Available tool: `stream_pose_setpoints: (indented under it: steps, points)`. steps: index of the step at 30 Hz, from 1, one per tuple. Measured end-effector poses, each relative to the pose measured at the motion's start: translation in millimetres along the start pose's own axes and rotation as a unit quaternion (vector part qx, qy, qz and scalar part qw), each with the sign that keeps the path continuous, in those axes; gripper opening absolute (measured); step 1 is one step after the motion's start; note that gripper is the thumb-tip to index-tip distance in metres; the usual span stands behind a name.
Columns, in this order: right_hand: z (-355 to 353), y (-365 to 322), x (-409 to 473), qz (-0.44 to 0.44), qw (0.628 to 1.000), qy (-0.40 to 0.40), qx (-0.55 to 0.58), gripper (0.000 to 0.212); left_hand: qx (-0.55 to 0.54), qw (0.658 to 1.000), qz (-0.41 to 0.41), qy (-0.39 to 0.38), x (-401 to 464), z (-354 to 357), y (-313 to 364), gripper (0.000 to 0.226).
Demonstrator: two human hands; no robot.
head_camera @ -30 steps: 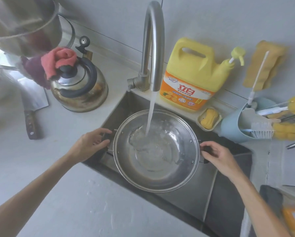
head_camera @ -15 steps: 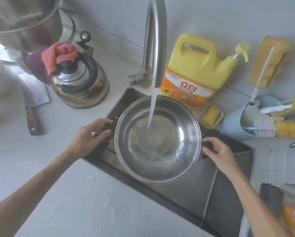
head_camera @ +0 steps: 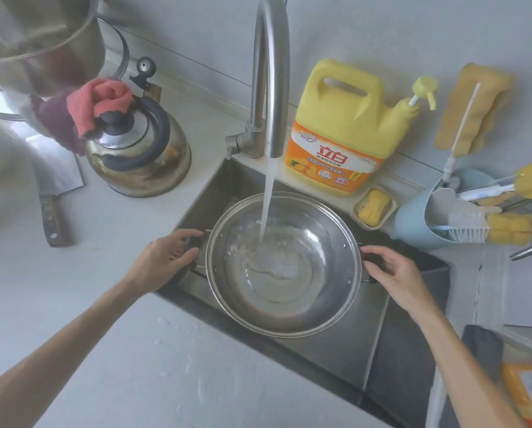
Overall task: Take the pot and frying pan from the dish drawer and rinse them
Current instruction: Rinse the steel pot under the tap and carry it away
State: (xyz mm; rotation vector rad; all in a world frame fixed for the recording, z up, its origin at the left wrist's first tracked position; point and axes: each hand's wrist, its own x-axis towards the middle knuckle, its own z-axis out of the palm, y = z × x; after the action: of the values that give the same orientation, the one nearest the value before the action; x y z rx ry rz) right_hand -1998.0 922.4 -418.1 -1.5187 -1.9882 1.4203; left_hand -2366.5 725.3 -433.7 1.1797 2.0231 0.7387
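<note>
A round stainless steel pot [head_camera: 329, 307] with two dark side handles hangs over the sink [head_camera: 379, 344]. My left hand [head_camera: 163, 257] grips its left handle and my right hand [head_camera: 394, 273] grips its right handle. Water runs from the curved steel faucet [head_camera: 269, 72] into the pot's far half and pools in the bottom. No frying pan is in view.
A steel kettle [head_camera: 141, 149] with a pink cloth stands left of the sink, a cleaver [head_camera: 53, 193] beside it. A yellow detergent jug [head_camera: 345, 125], a soap dish [head_camera: 374, 208] and a blue brush holder [head_camera: 425, 217] line the back. A large steel pot [head_camera: 36, 41] sits top left.
The pot has tilted and shifted slightly under the stream, swirling the water inside. Both hands have stayed on the handles.
</note>
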Motion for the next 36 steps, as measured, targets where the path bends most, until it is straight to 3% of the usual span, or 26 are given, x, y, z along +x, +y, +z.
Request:
stream_pose_setpoints:
  steps: [4,12,18,26,32,36]
  points:
    - [-7.5,-2.1,1.6,-0.021,1.000,0.015,-0.010,0.025,-0.020,1.000,-0.001,-0.004,1.5,15.8,-5.1,0.042]
    - [6.4,8.9,3.7,0.012,1.000,0.004,0.002,0.023,-0.030,0.994,0.030,0.096,3.9,-5.4,9.1,0.030]
    - [21.3,21.5,4.8,0.041,0.998,-0.038,-0.017,0.022,-0.017,0.992,0.036,0.121,0.5,-23.9,22.9,0.031]
    - [7.7,23.5,4.2,0.033,0.999,-0.022,0.003,0.023,-0.022,0.999,-0.006,0.043,-3.0,-5.1,10.5,0.023]
    - [-6.7,6.3,7.8,-0.010,1.000,0.014,-0.008,0.023,-0.011,0.998,-0.050,-0.025,-2.5,24.2,-6.0,0.032]
    - [-6.6,-1.6,7.9,-0.026,0.999,0.031,0.002,0.023,-0.037,0.998,-0.056,-0.022,-3.6,35.9,-12.9,0.033]
